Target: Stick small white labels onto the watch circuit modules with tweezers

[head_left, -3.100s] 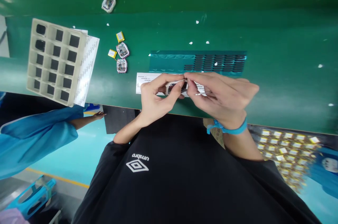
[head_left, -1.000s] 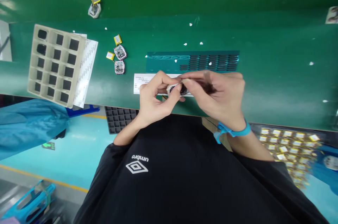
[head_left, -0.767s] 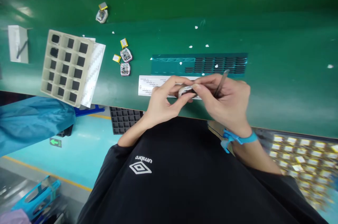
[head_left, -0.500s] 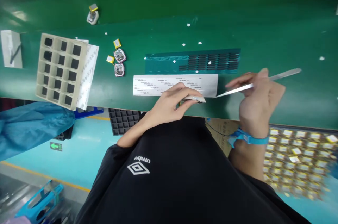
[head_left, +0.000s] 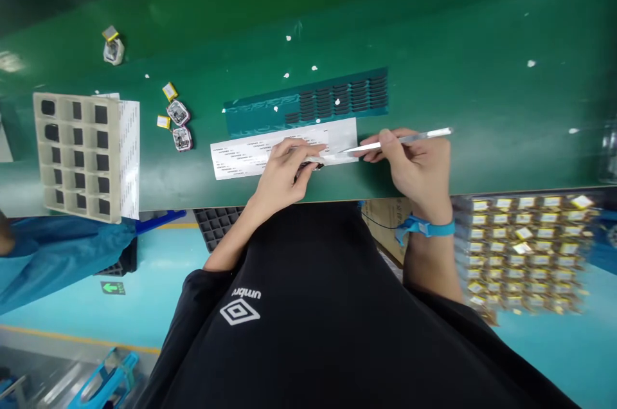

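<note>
My left hand pinches a small white device over a printed white sheet near the table's front edge. In my right hand are metal tweezers, whose tips point left and reach the sheet's right part, close to the device. Whether the tips hold anything is too small to tell. Just beyond the sheet lies a teal strip with rows of dark pieces on its right part. Small white dots are scattered on and around the strip.
At the left a beige compartment tray holds dark pieces, with printed sheets under it. Several small devices with yellow-edged batteries lie on the green table. A filled tray is at lower right. Another person's blue sleeve shows at left.
The tweezers' tips have come closer to the device and now lie over the sheet. The sheet has tilted, its right end farther from the table edge. The camera view has shifted.
</note>
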`<control>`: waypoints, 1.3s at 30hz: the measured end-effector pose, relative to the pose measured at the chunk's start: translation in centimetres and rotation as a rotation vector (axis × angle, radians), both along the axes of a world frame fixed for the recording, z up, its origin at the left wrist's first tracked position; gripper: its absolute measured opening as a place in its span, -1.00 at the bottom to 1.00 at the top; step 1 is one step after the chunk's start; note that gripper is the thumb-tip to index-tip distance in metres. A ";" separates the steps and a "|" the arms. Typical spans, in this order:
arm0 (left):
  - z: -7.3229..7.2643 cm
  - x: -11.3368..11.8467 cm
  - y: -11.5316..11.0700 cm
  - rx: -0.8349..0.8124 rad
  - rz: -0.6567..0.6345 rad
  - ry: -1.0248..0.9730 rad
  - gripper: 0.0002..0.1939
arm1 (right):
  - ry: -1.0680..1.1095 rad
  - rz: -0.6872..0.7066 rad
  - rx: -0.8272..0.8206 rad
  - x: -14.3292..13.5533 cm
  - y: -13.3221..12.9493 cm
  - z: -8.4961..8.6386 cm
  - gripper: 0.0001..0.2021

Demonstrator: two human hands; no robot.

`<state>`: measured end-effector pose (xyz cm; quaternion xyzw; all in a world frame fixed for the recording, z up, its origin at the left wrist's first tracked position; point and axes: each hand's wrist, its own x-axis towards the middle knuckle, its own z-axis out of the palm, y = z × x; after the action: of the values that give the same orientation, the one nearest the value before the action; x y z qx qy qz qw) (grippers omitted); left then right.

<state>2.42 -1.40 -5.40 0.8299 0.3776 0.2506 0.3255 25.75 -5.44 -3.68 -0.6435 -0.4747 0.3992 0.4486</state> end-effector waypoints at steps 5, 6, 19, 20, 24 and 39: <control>0.1 0.1 0.0 -0.017 0.027 0.036 -0.80 | 0.006 0.045 -0.014 -0.3 -0.3 -0.1 -0.62; 0.0 0.1 0.0 -0.015 0.031 0.037 -0.80 | 0.021 0.048 -0.008 -0.2 -0.3 -0.2 -0.63; 3.2 -0.1 0.4 -0.468 0.190 -0.469 -0.71 | 0.328 -0.121 0.291 -3.7 1.8 2.5 -0.74; 3.7 -0.2 0.6 -0.503 0.152 -0.495 -0.66 | 0.320 -0.090 0.284 -4.3 2.0 2.9 -0.76; 5.0 -0.5 0.7 -0.563 0.070 -0.532 -0.58 | 0.323 0.056 0.290 -5.7 2.5 3.8 -0.82; 5.5 -0.4 0.0 -0.585 0.149 -0.606 -0.56 | 0.229 0.053 0.267 -6.2 3.0 4.1 -0.80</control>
<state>2.05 -1.43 0.12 0.5618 0.3787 0.3883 0.6247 19.55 -2.47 0.42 -0.5156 -0.4861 0.4151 0.5705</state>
